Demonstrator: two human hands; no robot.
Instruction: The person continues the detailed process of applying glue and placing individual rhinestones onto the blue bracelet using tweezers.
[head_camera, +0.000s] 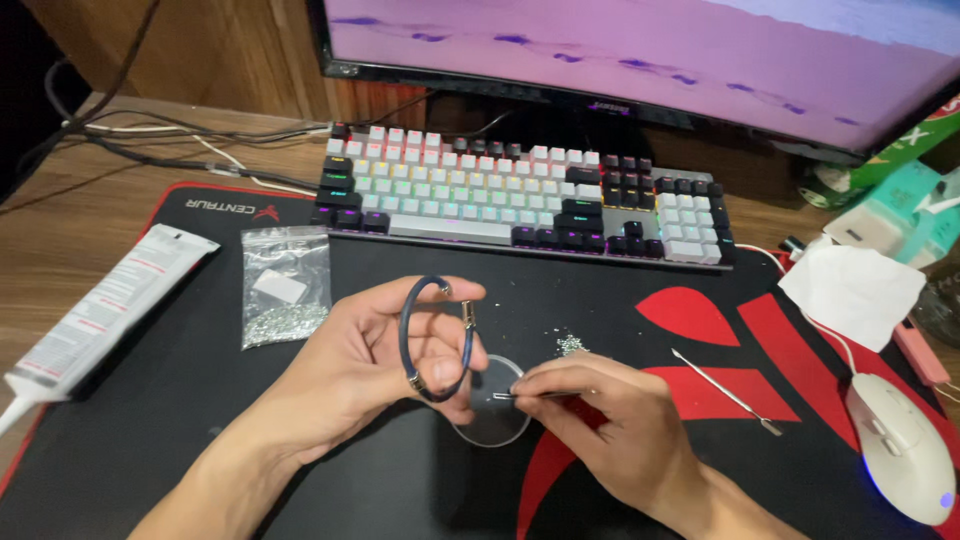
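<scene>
The right hand is pinched shut on a thin metal tool whose tip rests over the clear round dish beneath both hands. Just left, the left hand grips a dark bangle upright. Its band looks bare, so setting seems barely begun. Beyond the fingers lie loose tiny stones; farther left, the bag of stones.

A dark blue bracelet with gold ends is showing against a black mat patterned with red shapes. At twelve o'clock, a white, grey and black keyboard is glowing rainbow. At four o'clock, a white mouse is lying.
</scene>
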